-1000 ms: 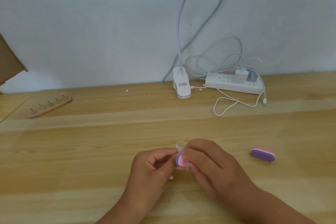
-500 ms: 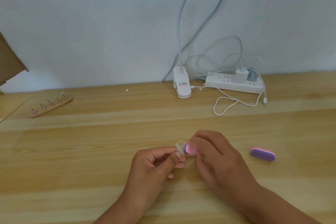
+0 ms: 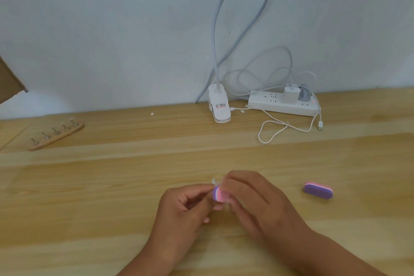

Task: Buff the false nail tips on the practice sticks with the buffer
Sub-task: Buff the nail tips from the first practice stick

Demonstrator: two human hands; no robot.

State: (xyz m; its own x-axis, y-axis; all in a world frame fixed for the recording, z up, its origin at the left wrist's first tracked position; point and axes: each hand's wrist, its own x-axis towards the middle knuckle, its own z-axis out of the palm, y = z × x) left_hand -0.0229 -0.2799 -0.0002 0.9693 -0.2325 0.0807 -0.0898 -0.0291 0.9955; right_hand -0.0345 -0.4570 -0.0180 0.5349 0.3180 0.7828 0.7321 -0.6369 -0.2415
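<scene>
Both hands meet low over the pale wooden surface (image 3: 112, 197), near its front middle. The left hand (image 3: 183, 210) is curled, thumb and forefinger pinching a small clear false nail tip (image 3: 214, 181). Only a blurred sliver of it shows above the fingertips, and I cannot tell whether a stick sits under it. The right hand (image 3: 253, 204) is curled too, its fingers closed round a small pink-and-purple foam buffer (image 3: 218, 194), whose rounded end shows between the two hands, right at the tip. A second purple-and-pink oval buffer (image 3: 318, 190) lies flat on the surface to the right, well apart from the hands. Far to the left, near the wall, a curved wooden holder (image 3: 56, 138) carries five upright metal practice sticks (image 3: 56, 131). A white clip lamp base (image 3: 219, 107) and a white power strip (image 3: 282, 104) stand at the back.
</scene>
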